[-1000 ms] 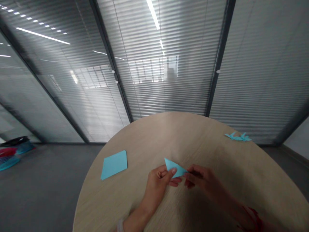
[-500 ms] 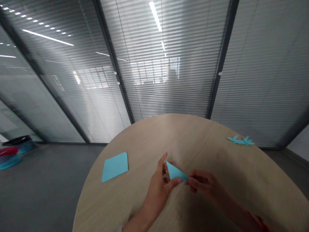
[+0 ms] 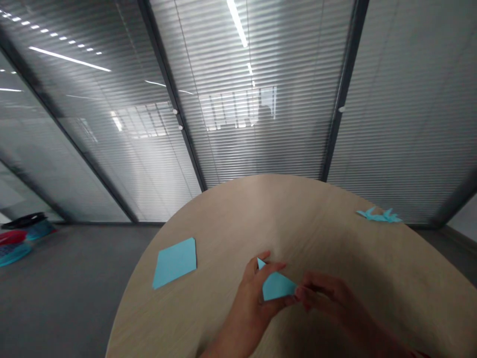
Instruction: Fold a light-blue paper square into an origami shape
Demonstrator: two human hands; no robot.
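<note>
Over the tabletop, the triangle is held at nine o'clock by the left hand, its three-o'clock tip pinched by the right hand; folded shapes are seen at two o'clock.

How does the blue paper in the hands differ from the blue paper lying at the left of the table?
The held paper looks roughly triangular; the loose paper is four-sided. The held paper also looks smaller than the loose paper. The left hand and right hand grip the held paper, while the loose paper lies flat on the table, untouched. Both are light blue.
</note>
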